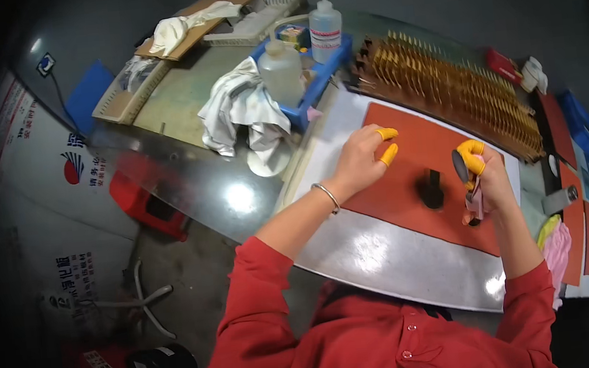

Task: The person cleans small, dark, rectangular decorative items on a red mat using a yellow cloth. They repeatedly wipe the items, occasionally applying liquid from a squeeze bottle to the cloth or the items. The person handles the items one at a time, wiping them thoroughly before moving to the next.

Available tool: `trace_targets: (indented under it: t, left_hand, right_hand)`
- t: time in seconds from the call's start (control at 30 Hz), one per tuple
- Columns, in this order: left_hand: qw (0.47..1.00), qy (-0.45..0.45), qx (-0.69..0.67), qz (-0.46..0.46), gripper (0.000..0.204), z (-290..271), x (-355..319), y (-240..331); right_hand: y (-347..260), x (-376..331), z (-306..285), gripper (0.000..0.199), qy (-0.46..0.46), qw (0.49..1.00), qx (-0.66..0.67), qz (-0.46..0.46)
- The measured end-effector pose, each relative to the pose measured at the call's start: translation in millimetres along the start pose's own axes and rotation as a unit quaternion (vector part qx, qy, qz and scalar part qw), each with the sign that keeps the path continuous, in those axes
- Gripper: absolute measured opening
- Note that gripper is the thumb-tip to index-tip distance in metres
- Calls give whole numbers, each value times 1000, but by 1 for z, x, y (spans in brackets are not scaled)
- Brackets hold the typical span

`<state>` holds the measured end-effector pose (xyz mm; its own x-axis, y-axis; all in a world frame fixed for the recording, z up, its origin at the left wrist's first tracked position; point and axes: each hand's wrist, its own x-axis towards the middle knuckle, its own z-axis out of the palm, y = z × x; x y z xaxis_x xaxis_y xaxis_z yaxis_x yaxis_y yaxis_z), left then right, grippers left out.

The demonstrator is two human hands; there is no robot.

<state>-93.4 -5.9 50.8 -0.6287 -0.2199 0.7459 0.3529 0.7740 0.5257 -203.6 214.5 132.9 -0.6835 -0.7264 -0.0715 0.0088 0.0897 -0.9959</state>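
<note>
My left hand (361,157), with yellow finger cots on two fingertips, rests on the orange mat (408,187), fingers curled and holding nothing I can see. My right hand (487,178) wears yellow cots too and pinches a small dark round disc (460,166) upright between thumb and finger. A pink tool (475,203) is tucked in the same hand. A small black part (431,190) stands on the mat between my two hands, touched by neither.
A long rack of gold-brown slotted pieces (452,87) runs behind the mat. A blue tray (313,86) with two squeeze bottles (281,72) and a white cloth (241,111) sits at the back left. More orange mats (577,228) lie at right. A red stool (144,202) stands below the table's edge.
</note>
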Motion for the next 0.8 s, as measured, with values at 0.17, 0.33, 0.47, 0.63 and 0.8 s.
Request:
trace_targets:
  t: [0.17,0.33,0.47,0.63,0.8]
  left_hand:
    - [995,104,8,-3,26,-67,11,-1]
    - [954,250,148,-68,46,-128,18,-40]
    - [953,225,124,-163,67,-136,29,-84]
    - [951,187,110,-222,90,-129,41,-108]
    - [949,162,69,-262,72,-128,47,-105]
  right_hand:
    - [-23,74,53,16,-114,960,252,-41]
    - [-41,140,120,19,-158,916,369,20]
    - [-39,184,151,17,-234,876,422,7]
    - [-44,214,181,16,-263,852,453,-20]
    - [-51,233,189,17,-248,861,445,-22]
